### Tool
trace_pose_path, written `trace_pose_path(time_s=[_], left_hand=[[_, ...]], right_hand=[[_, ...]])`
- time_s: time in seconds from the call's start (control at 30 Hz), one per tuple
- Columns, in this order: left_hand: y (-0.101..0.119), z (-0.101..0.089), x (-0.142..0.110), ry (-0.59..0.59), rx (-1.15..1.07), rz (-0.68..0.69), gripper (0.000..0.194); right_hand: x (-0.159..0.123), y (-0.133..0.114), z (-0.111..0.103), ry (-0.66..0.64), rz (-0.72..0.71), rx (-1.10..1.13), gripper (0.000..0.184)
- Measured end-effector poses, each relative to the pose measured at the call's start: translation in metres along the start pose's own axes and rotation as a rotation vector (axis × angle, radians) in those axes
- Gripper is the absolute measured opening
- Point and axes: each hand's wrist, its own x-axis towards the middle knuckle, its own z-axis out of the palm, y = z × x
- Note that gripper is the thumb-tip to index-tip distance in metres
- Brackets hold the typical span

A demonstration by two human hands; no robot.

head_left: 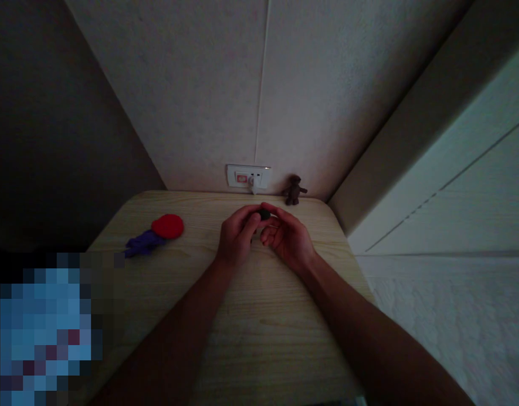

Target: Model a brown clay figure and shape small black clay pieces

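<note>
Both hands meet over the far middle of a light wooden table [251, 316]. My left hand [237, 235] and my right hand [288, 237] pinch a small dark lump [265, 214] between their fingertips, held just above the tabletop. The fingers of both hands curl round it, so most of the lump is hidden. The room is dim.
A flat red disc [168, 226] lies on the table's left, touching a purple piece [143, 243]. A small brown figure [295, 190] stands at the back edge by a wall socket [248, 176]. A blurred blue patch [43, 332] fills the lower left. A white panel [445, 186] lies to the right.
</note>
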Motion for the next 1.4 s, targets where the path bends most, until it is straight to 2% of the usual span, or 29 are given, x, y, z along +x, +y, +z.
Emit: trace_pose_path(time_s=[0.23,0.57,0.8,1.13,1.4], left_hand=[[0.0028,0.0019,0.0009,0.032,-0.038,-0.01,0.033],[0.0032,0.0006,0.0011,0.039,-0.003,0.003,0.038],[0.0024,0.0022,0.0025,0.038,-0.034,0.0,0.031],[-0.0007,0.0041,0.0036,0.073,0.026,0.013,0.012],[0.0015,0.0041,0.0024,0.02,-0.038,0.04,0.018]], right_hand=[[0.0002,0.0028,-0.0022,0.0,-0.086,-0.073,0.044],[0.0026,0.006,-0.0031,0.046,-0.221,-0.222,0.031],[0.0019,0.0049,-0.0034,0.078,-0.256,-0.231,0.024],[0.0053,0.0054,-0.0069,0.095,-0.304,-0.33,0.027],[0.0046,0.0047,-0.0073,0.117,-0.306,-0.311,0.029]])
